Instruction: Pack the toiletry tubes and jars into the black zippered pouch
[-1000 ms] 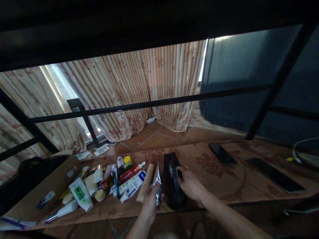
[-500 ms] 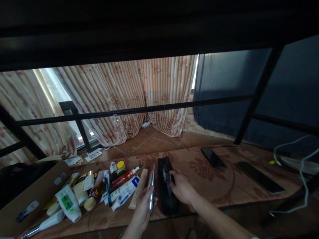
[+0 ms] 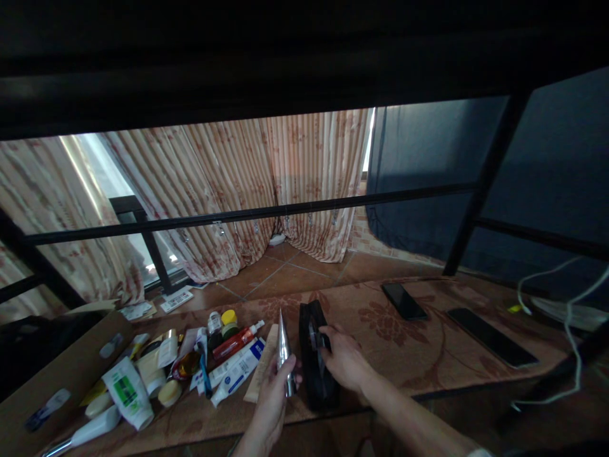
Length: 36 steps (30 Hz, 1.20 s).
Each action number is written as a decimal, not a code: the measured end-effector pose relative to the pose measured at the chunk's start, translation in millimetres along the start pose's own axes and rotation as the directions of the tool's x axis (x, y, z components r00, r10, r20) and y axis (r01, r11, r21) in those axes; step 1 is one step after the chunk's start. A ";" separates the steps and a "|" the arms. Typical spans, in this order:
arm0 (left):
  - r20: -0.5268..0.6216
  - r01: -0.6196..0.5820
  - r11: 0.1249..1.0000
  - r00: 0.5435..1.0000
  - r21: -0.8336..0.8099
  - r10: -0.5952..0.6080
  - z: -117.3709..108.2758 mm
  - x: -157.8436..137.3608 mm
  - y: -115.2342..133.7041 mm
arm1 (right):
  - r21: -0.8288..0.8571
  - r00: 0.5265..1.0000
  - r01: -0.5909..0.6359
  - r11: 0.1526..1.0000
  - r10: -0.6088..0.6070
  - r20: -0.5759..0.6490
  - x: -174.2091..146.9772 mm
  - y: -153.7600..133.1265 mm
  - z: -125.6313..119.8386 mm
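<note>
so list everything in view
silver tube: 1, silver, front centre
pouch: 1, black, right of silver tube
toiletries: many, mixed, left
phones: 2, black, right
patterned cover: 1, brown, underneath
box: 1, brown, far left
papers: some, white, back left
cables: count unclear, white, far right
curtains: several, beige-pink, back
sheet: 1, blue, back right
bars: several, black, across view
floor: 1, brown tiles, back
left hand: 1, bare, around silver tube
right hand: 1, bare, at pouch

The silver tube (image 3: 284, 346) gleams smooth as foil to my eye; the black pouch (image 3: 318, 384) looks dull and matt. The box (image 3: 80, 374) is plain cardboard, the red bottle (image 3: 233, 344) glossy plastic, the table cover (image 3: 409, 368) soft-looking cloth.
</note>
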<state>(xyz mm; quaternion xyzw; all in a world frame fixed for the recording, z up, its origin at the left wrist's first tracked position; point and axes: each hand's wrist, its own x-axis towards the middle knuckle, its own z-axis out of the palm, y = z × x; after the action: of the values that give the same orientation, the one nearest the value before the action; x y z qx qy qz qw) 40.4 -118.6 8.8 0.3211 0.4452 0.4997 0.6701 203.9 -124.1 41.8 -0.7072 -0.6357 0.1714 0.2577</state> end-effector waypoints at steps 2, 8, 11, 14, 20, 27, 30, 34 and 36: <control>0.011 -0.015 0.999 1.000 0.041 0.014 0.8 -0.3 1.9 | 0.005 1.000 0.005 1.000 -0.005 -0.006 0.0 0.0 -0.4; 0.038 -0.025 0.997 0.999 0.077 0.022 3.4 3.6 7.9 | 0.053 0.999 0.020 0.998 -0.018 -0.026 0.7 1.9 -1.9; 0.040 -0.052 0.996 0.998 0.070 0.050 8.1 0.4 13.8 | 0.065 0.999 0.022 0.998 -0.020 -0.033 1.3 3.0 -2.6; 0.035 -0.063 0.997 0.998 0.035 0.061 13.7 -5.1 18.6 | 0.062 0.999 0.015 0.998 -0.012 -0.046 2.3 3.6 -2.7; 0.009 -0.035 0.998 0.999 -0.051 0.036 22.0 -8.2 23.2 | 0.092 0.997 0.030 0.995 -0.024 -0.073 3.4 4.2 -2.7; 0.044 -0.094 0.994 0.995 0.053 0.092 25.9 -4.4 28.5 | 0.123 0.987 0.097 0.988 -0.079 -0.138 1.0 1.8 -6.5; 0.076 -0.111 0.989 0.992 0.096 0.103 27.7 -1.5 28.5 | 0.125 0.982 0.132 0.983 -0.113 -0.149 0.2 0.3 -7.8; 0.136 -0.213 0.968 0.971 0.134 0.195 34.4 2.9 32.2 | 0.118 0.979 0.142 0.983 -0.122 -0.165 -0.3 -1.3 -9.0; 0.167 -0.304 0.937 0.946 0.170 0.277 39.6 5.4 36.0 | 0.114 0.975 0.152 0.982 -0.131 -0.179 -0.6 -2.0 -9.9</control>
<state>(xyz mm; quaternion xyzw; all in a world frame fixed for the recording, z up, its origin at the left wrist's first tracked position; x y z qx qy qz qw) 63.5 -102.3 54.6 0.4813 0.3908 0.5238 0.5841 207.8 -126.0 50.9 -0.6543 -0.6480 0.1315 0.3670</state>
